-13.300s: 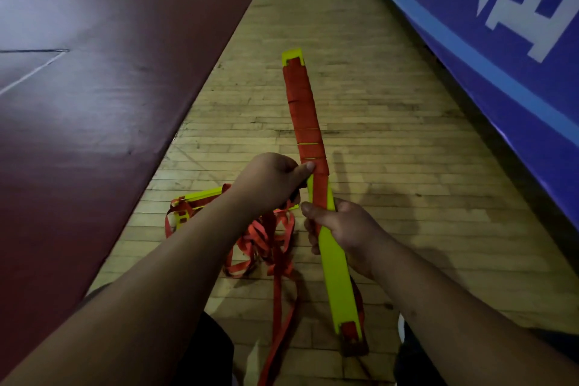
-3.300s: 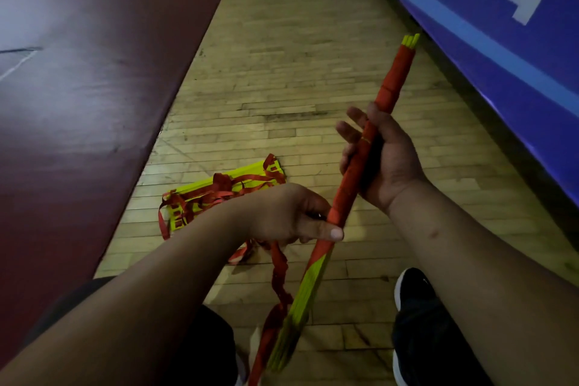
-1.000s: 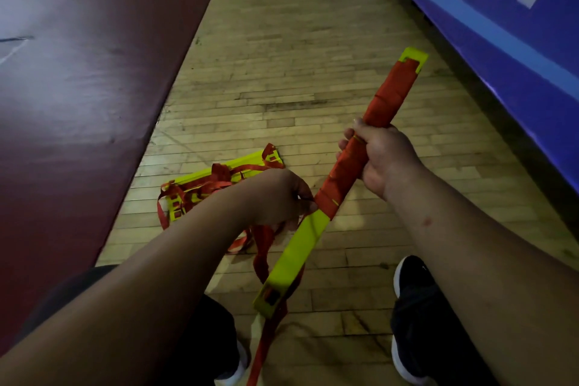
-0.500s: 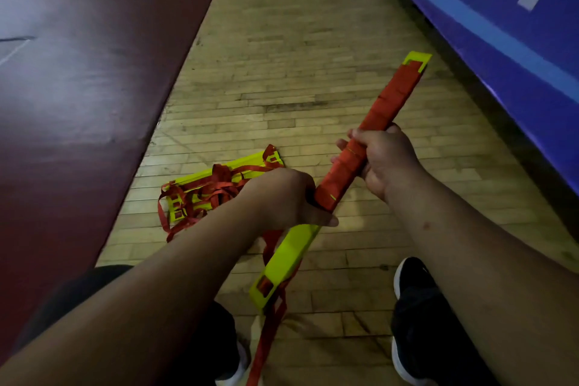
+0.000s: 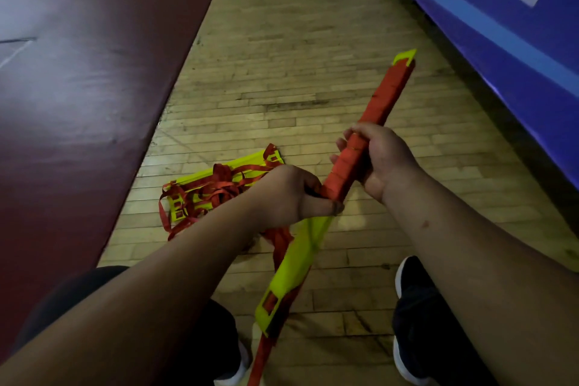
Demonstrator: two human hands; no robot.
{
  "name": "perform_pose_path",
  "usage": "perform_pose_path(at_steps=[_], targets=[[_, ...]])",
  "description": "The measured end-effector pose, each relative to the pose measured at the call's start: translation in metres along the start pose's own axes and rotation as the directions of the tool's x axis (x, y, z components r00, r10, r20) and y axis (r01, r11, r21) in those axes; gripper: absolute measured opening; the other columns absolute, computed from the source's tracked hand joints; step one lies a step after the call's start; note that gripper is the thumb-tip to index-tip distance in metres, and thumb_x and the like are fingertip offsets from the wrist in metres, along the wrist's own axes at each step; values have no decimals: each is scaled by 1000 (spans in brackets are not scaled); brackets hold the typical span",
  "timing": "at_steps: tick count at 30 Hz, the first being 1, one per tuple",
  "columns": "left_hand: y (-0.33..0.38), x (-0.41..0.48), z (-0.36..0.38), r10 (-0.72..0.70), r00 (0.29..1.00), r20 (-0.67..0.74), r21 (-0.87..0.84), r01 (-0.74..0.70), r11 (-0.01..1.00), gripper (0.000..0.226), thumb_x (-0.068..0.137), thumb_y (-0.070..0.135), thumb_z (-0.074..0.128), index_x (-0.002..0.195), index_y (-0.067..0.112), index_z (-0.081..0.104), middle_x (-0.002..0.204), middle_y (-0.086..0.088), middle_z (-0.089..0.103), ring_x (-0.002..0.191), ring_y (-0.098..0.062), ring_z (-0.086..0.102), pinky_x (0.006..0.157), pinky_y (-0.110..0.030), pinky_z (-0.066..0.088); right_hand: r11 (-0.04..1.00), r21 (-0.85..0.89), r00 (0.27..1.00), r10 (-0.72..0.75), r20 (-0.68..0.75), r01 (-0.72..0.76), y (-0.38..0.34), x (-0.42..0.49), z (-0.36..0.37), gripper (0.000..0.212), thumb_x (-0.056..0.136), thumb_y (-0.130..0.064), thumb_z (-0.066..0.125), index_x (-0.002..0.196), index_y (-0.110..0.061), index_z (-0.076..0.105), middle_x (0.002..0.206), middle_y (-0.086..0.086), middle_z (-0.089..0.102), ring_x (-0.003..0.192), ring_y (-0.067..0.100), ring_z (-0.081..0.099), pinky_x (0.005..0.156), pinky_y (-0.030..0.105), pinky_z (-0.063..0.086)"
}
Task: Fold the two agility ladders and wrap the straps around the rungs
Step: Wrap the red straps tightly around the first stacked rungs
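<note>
Wrapping has advanced: compared with a second ago, the red strap (image 5: 340,177) now covers more of the held rung bundle (image 5: 300,255) toward its near end, leaving under half bare yellow. Right hand (image 5: 380,160) is clamped on the wrapped middle, left hand (image 5: 291,194) pinching the strap at the wrap's edge. Bundle's long axis runs diagonally, far tip toward the blue wall padding (image 5: 501,9); the second ladder (image 5: 216,188) lies unwrapped on the floor (image 5: 297,56).

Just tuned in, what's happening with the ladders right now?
A person is wrapping the red strap around a stacked bundle of yellow rungs. The right hand grips the wrapped upper part, while the left hand works the strap at the edge of the wrapping. The lower part is bare yellow, with loose strap hanging down. The second ladder lies on the wooden floor, folded but with its straps in a loose tangle.
</note>
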State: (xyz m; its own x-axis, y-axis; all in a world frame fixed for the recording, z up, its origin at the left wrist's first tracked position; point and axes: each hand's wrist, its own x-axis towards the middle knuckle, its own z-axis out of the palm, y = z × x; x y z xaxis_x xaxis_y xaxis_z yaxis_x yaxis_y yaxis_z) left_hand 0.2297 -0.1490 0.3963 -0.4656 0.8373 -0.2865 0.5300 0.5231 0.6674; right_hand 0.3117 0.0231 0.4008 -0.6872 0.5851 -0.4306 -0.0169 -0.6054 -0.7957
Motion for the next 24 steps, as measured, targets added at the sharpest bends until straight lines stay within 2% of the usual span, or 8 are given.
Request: perform_pose_path(at_steps=[3,5,7,9,13,18,22,24], targets=[[8,-5,-11,92,987,133,-315,-46,948,23,96,42,80,77,30,80,60,3,55,53,-10,50,56,-27,40,989,148,986,-2,170,-24,-9,-12,1,35,102,-39,68,128,-14,69,101,0,76,82,14,73,70,32,59],[8,-7,-14,171,962,213,-483,-49,874,21,99,42,76,89,25,83,59,2,50,50,-15,40,48,-29,28,975,213,959,0,282,-63,-14,-18,-2,55,102,-50,63,142,-13,66,111,-2,78,77,8,68,64,23,54],[5,-8,-14,225,937,268,-556,-41,830,27,98,48,71,98,25,84,62,0,50,51,-21,34,48,-36,19,960,261,927,-3,376,-103,-17,-23,-4,59,102,-55,59,146,-15,64,120,-4,78,76,4,64,65,19,51],[4,-8,-15,242,920,308,-551,-35,834,38,95,54,66,107,22,84,65,1,55,52,-20,37,48,-37,20,951,291,914,-21,406,-107,-17,-24,-5,59,98,-53,63,146,-19,66,119,-5,78,74,3,65,66,19,53],[3,-8,-13,179,913,365,-421,-10,907,61,103,58,60,124,2,74,77,-6,71,60,-22,63,56,-31,47,942,331,928,-69,365,-60,-18,-22,-6,55,98,-43,70,148,-21,64,107,-5,78,67,6,66,62,22,57],[4,-13,-16,142,924,355,-314,-26,949,39,107,54,55,81,34,75,77,-4,72,62,-19,67,65,-36,51,969,244,960,-30,279,-41,-18,-19,-4,31,101,-41,71,127,-25,70,105,-5,79,68,7,69,62,26,58],[1,-10,-17,110,936,334,-231,-32,972,37,112,43,55,84,27,72,78,-4,73,65,-22,68,69,-43,54,992,110,980,41,196,-64,-14,-13,-1,21,101,-39,72,119,-27,71,101,-3,81,72,12,72,66,30,59],[-1,-8,-16,64,947,314,-182,-6,983,35,111,43,58,82,33,75,78,-5,75,68,-24,71,71,-45,60,997,39,988,63,141,-69,-10,-9,0,22,100,-39,75,120,-28,71,98,-3,83,74,13,75,68,33,60]])
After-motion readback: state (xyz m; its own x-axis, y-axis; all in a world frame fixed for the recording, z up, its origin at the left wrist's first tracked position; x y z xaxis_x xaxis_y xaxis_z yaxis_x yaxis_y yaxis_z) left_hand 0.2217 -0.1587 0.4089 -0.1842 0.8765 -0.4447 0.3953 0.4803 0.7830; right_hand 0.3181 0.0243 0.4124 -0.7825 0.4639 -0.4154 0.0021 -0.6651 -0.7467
